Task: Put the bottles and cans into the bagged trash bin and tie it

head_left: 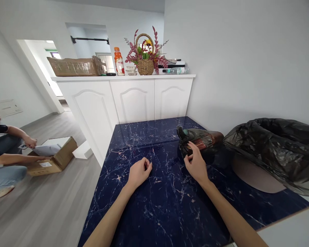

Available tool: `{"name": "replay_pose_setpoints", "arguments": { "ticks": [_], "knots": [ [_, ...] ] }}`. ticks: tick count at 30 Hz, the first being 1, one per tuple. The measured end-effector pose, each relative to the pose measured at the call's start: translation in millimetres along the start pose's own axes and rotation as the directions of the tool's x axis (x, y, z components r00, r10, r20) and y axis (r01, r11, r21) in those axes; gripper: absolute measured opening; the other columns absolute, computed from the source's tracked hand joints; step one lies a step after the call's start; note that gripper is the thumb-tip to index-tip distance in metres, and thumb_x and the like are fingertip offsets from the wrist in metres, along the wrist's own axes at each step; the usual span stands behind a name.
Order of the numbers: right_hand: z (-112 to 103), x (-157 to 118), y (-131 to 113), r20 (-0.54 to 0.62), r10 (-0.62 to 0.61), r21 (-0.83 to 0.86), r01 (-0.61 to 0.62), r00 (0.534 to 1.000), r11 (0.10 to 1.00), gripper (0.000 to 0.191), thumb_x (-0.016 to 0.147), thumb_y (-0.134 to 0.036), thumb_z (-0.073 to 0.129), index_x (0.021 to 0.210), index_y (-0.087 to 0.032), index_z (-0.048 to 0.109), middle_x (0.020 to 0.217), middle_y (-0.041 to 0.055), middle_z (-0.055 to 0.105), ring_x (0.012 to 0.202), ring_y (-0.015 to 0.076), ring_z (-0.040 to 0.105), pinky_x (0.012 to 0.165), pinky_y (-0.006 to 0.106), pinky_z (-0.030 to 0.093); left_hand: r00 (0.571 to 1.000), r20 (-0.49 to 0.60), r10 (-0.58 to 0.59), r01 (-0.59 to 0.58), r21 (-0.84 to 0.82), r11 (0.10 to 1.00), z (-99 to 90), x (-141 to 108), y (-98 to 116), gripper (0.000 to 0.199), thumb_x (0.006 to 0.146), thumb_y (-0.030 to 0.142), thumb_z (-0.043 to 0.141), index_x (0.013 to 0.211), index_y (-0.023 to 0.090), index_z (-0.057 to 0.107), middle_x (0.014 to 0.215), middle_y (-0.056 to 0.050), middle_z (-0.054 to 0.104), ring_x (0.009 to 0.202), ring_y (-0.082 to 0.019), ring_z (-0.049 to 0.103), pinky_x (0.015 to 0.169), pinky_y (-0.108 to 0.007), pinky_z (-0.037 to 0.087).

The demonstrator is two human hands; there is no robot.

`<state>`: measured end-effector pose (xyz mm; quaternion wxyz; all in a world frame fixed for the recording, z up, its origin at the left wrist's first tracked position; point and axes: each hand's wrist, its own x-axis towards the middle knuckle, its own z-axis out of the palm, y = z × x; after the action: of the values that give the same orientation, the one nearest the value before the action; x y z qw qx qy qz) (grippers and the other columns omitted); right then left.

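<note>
My left hand [140,172] is over the dark blue marble-patterned tabletop [159,199]. Its fingers are curled in toward the thumb, and nothing shows between them. To the right, my right hand [196,164] is at the gathered end of a black plastic bag [203,139]. Thumb and index finger are apart there, and the fingertips overlap the bag; whether they press on it I cannot tell. The bag is tied into a bundle, and something reddish-brown shows through its thin side.
A bin [257,175] lined with a black bag stands at the right. Beyond the table, a white cabinet [134,99] carries a flower basket [145,67], an orange-capped bottle [119,61] and a cardboard box [74,67]. At left, a person crouches by an open carton [64,154].
</note>
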<state>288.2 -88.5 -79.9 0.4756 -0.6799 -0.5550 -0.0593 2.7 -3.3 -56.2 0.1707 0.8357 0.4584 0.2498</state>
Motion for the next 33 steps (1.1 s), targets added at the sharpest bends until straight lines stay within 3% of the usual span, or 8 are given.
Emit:
{"name": "replay_pose_setpoints", "arguments": {
  "ticks": [4,8,13,16,21,25,29,33],
  "knots": [
    [7.2,-7.5,-3.3,0.084,0.014,-0.127,-0.004,0.996,0.992,0.064,0.1,-0.031,0.046,0.163,-0.024,0.034,0.165,0.018,0.047,0.075,0.0212,0.071,0.049,0.033,0.049,1.0,0.01,0.009,-0.009,-0.001,1.0,-1.4,-0.4,1.3,0.022,0.102,0.037,0.053,0.084,0.024,0.057,0.075,0.001,0.069,0.065,-0.018,0.064,0.062,-0.029,0.037],
    [11.1,-9.5,-5.4,0.102,0.022,-0.214,0.001,0.995,0.977,0.061,0.099,-0.03,0.045,0.16,-0.023,0.036,0.162,0.0171,0.048,0.088,0.0274,0.072,0.051,0.035,0.049,1.0,0.006,0.009,-0.009,0.002,1.0,-1.7,-0.8,1.8,0.021,0.101,0.036,0.053,0.084,0.024,0.057,0.075,0.001,0.07,0.066,-0.018,0.064,0.063,-0.029,0.037],
    [10.4,-8.0,-4.3,0.069,0.035,-0.225,-0.018,0.997,0.974,0.054,0.097,-0.027,0.046,0.151,-0.022,0.042,0.15,0.0177,0.054,0.078,0.0216,0.069,0.055,0.035,0.051,1.0,0.003,0.012,-0.012,0.005,1.0,-0.2,-1.2,0.2,0.021,0.101,0.037,0.053,0.084,0.024,0.057,0.074,0.001,0.069,0.066,-0.018,0.064,0.063,-0.029,0.037],
    [9.1,-7.1,-2.0,0.021,0.048,-0.211,-0.042,0.999,0.977,0.044,0.097,-0.028,0.047,0.14,-0.021,0.048,0.139,0.0154,0.058,0.074,0.0199,0.066,0.057,0.034,0.05,1.0,-0.004,0.013,-0.013,0.009,1.0,0.7,-1.2,-0.5,0.021,0.101,0.037,0.053,0.084,0.024,0.057,0.074,0.001,0.069,0.066,-0.018,0.064,0.063,-0.03,0.037],
    [9.1,-6.5,1.8,-0.044,0.049,-0.171,-0.056,0.998,0.984,0.032,0.095,-0.032,0.049,0.125,-0.021,0.051,0.12,0.0134,0.056,0.089,0.0262,0.065,0.062,0.035,0.05,1.0,-0.009,0.028,-0.028,0.011,1.0,0.6,-1.5,-0.1,0.021,0.101,0.036,0.053,0.083,0.024,0.057,0.074,0.001,0.07,0.066,-0.018,0.064,0.063,-0.029,0.038],
    [10.7,-6.0,4.0,-0.065,0.051,-0.111,-0.058,0.997,0.992,0.027,0.093,-0.033,0.052,0.119,-0.022,0.051,0.112,0.0112,0.055,0.086,0.026,0.061,0.066,0.037,0.05,0.999,-0.019,0.042,-0.042,0.017,0.999,0.6,-1.7,-0.2,0.021,0.101,0.034,0.054,0.083,0.024,0.056,0.073,0.002,0.068,0.065,-0.018,0.063,0.062,-0.029,0.038],
    [11.8,-6.2,1.8,-0.038,0.025,-0.003,-0.025,0.999,1.0,0.024,0.094,-0.035,0.055,0.114,-0.023,0.05,0.1,0.0062,0.054,0.086,0.0247,0.059,0.074,0.037,0.051,0.994,-0.027,0.103,-0.102,0.03,0.994,0.3,-3.2,2.4,0.02,0.102,0.033,0.053,0.084,0.024,0.054,0.073,0.002,0.066,0.066,-0.018,0.063,0.062,-0.029,0.039],
    [12.8,-9.0,-7.4,0.056,-0.029,0.121,0.022,0.998,0.992,0.02,0.095,-0.035,0.056,0.11,-0.024,0.05,0.087,-0.0004,0.049,0.074,0.0193,0.056,0.07,0.032,0.049,0.97,-0.017,0.243,-0.242,0.058,0.969,0.0,-6.5,9.6,0.019,0.106,0.034,0.049,0.09,0.024,0.053,0.087,-0.001,0.068,0.076,-0.019,0.064,0.069,-0.03,0.045]
  ]
}}
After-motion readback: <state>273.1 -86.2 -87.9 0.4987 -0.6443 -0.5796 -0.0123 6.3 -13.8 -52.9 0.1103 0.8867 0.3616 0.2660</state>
